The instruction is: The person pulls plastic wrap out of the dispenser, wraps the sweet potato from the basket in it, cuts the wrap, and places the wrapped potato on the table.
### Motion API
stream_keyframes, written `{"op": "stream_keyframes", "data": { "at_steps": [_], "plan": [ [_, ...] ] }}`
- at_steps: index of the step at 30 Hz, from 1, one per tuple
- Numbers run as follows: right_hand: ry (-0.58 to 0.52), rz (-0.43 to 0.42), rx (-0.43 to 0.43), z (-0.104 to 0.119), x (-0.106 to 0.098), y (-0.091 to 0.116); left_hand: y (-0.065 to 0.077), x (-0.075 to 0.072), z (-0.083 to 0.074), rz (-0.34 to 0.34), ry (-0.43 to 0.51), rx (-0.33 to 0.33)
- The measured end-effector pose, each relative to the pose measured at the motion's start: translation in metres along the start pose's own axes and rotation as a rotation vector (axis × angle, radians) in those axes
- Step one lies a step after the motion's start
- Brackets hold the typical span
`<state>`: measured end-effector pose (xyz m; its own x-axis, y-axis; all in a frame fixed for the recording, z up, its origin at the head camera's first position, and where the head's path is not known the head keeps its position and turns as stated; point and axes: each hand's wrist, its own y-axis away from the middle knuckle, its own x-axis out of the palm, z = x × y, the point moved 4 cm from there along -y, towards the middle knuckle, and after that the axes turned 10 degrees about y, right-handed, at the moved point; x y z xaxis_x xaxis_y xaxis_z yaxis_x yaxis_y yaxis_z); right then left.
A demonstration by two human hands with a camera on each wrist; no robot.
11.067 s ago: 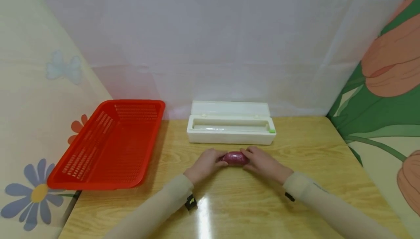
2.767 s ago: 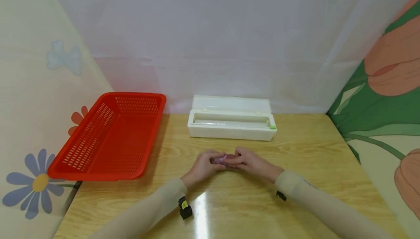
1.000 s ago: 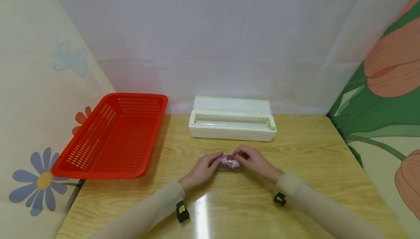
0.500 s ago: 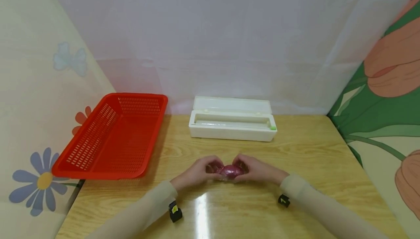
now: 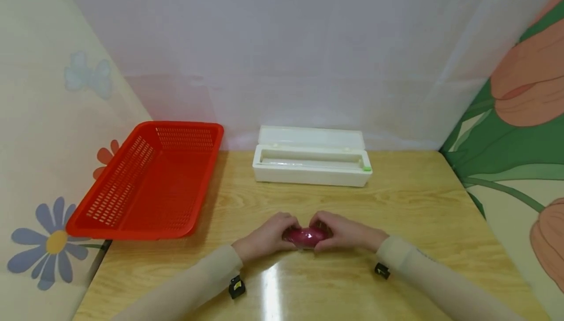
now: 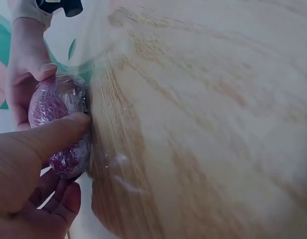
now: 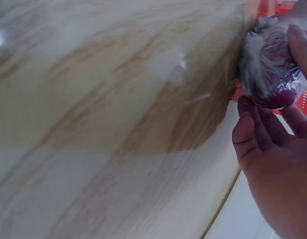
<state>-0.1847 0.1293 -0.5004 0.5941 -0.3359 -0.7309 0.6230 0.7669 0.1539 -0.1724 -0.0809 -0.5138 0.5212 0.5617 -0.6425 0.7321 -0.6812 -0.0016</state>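
Observation:
A purple-red oval thing (image 5: pixel 308 237), perhaps a sweet potato, lies between both hands at the table's middle. Clear cling film covers it; in the right wrist view the film is bunched into whitish folds on the wrapped oval (image 7: pixel 265 62). My left hand (image 5: pixel 266 235) holds its left end, thumb on the near side, as the left wrist view also shows with the thumb across the film. The right hand (image 5: pixel 350 233) grips the opposite end with bent fingers and thumb. Behind stands a white cling film dispenser (image 5: pixel 313 176), lid up, a green slider at its right end.
A red plastic basket (image 5: pixel 194 203) stands at the left rear of the wood-grain table (image 5: pixel 418 203). A white sheet hangs behind the table, and flower-patterned cloths flank it. A black wrist camera (image 5: pixel 237 286) sits under the left sleeve, another (image 5: pixel 382 270) under the right.
A second ago, crumpled film showed on top of the oval; now a smooth, shiny side faces up. Both hands have come slightly nearer with it. Dispenser and basket have stayed put.

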Motion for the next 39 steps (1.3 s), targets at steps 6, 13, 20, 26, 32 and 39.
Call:
{"op": "stream_keyframes", "data": {
  "at_steps": [6, 13, 20, 26, 32, 39],
  "plan": [
    [0.053, -0.021, -0.007, -0.001, 0.002, 0.001, -0.004, 0.002, 0.000, 0.026, -0.021, -0.047],
    [0.068, -0.049, -0.045, 0.000, 0.001, 0.003, -0.001, 0.003, 0.002, 0.020, 0.007, -0.064],
    [0.091, -0.080, -0.028, -0.006, -0.003, 0.002, -0.003, 0.004, 0.002, -0.027, -0.019, -0.041],
    [0.124, -0.044, -0.055, -0.007, -0.005, 0.001, -0.008, 0.005, -0.003, -0.060, -0.119, 0.012],
    [0.284, -0.007, -0.083, -0.003, -0.003, -0.001, -0.010, 0.004, -0.009, -0.069, -0.186, 0.015],
    [0.435, -0.039, -0.111, 0.007, -0.001, -0.006, -0.013, 0.006, -0.012, -0.063, -0.223, 0.019]
  ]
}}
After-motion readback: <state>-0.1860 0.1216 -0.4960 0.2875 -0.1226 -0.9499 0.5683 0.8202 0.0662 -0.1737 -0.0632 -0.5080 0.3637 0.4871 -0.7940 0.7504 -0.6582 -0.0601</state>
